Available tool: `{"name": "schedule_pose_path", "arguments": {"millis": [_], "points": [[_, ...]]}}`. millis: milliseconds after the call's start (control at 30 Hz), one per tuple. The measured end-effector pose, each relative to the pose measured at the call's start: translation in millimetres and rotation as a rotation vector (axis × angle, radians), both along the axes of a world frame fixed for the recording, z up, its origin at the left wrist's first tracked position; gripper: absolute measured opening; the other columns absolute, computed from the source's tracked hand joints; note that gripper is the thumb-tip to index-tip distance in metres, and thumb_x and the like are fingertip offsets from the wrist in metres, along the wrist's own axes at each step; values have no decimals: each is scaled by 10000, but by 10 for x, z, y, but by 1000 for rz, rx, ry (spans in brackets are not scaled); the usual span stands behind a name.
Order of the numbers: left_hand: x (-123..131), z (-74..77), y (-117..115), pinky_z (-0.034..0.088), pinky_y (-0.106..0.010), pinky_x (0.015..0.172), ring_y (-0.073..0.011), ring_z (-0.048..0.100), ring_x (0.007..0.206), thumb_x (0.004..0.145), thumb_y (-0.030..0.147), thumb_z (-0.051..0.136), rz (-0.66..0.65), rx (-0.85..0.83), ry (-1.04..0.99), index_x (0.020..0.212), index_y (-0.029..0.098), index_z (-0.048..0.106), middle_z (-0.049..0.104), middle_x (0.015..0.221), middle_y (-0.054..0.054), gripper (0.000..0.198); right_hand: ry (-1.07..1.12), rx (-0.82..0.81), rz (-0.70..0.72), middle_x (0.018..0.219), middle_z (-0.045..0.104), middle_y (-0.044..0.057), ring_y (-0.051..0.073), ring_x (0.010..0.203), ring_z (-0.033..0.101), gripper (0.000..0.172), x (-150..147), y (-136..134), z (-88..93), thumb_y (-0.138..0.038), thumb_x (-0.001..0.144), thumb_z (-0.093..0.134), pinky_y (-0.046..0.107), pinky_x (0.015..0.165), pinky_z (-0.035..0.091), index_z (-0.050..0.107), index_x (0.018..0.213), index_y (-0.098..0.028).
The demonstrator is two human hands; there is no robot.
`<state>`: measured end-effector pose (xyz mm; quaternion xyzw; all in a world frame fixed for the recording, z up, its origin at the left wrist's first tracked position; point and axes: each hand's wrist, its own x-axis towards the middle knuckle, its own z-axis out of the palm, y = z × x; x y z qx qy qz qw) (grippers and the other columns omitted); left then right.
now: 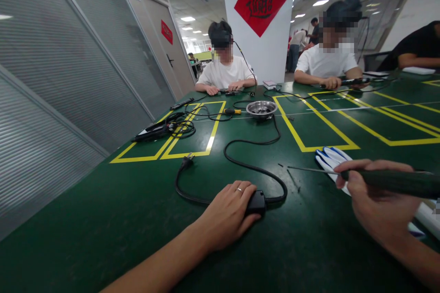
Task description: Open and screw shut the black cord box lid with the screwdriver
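My left hand [231, 208] is closed over a black power adapter box [257, 203] lying on the green table. A cord leaves the box on each side; the left one curls round to a plug [187, 160] with metal prongs. The other cord [252, 165] winds away toward a metal bowl. In my right hand [381, 197] is a screwdriver with a dark handle [395, 181], held just above the table. Its thin shaft points left, the tip near a few small dark pieces [293, 180]. White and blue gloves [330, 158] lie behind the shaft.
A metal bowl [261, 109] with small dark things inside stands mid-table. Near it lies a yellow-and-black screwdriver [232, 111]. Coiled black cables [178, 124] sit at the left. Yellow tape [302, 137] marks rectangles on the table. Two people in headsets work across from me.
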<state>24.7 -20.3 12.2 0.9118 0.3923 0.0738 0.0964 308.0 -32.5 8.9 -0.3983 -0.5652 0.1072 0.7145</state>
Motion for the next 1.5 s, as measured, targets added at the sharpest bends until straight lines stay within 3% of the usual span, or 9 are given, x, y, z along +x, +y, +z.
{"name": "schedule_pose_path", "arguments": {"millis": [300,500,600,733,933,1500], "points": [[0,-3,7,417,-461,963,-287,481,1128,899,389,547,-9,6,11,1283,196,373,493,1265,-115,464,13,-93,57,929,665,58,179,647,657,303,-23,-25,-33,-119,753,635,368,587,570,482,997,-212],[-8,7,7,412,-456,957,-289,477,1122,905,421,535,-13,-2,-1,1269,193,386,492,1264,-115,455,101,-83,24,894,679,56,212,621,654,283,-46,-107,87,-162,742,657,427,582,557,498,970,-212],[-24,29,15,416,-439,937,-271,495,1083,935,424,478,-30,-32,-39,1244,202,400,513,1233,-97,388,249,-192,25,894,681,63,218,632,654,226,-63,-158,152,-201,756,648,406,573,543,523,944,-216],[-38,42,17,422,-407,906,-236,522,1012,975,345,398,-40,-58,-94,1191,204,418,543,1173,-72,259,463,-327,127,858,684,73,185,579,623,114,-69,-161,159,-227,776,616,321,493,500,550,867,-206],[-20,10,12,426,-391,907,-227,520,1022,964,323,429,-58,-61,-106,1154,205,443,537,1187,-63,223,502,-402,153,860,686,75,182,575,617,120,-110,-156,133,-232,758,632,312,495,502,575,860,-208],[-7,25,14,446,-399,920,-234,533,1037,958,312,439,-64,-53,-127,1161,202,449,549,1174,-78,231,466,-319,257,857,689,66,194,569,626,146,-140,-235,156,-188,773,598,336,494,524,564,909,-228]]}}
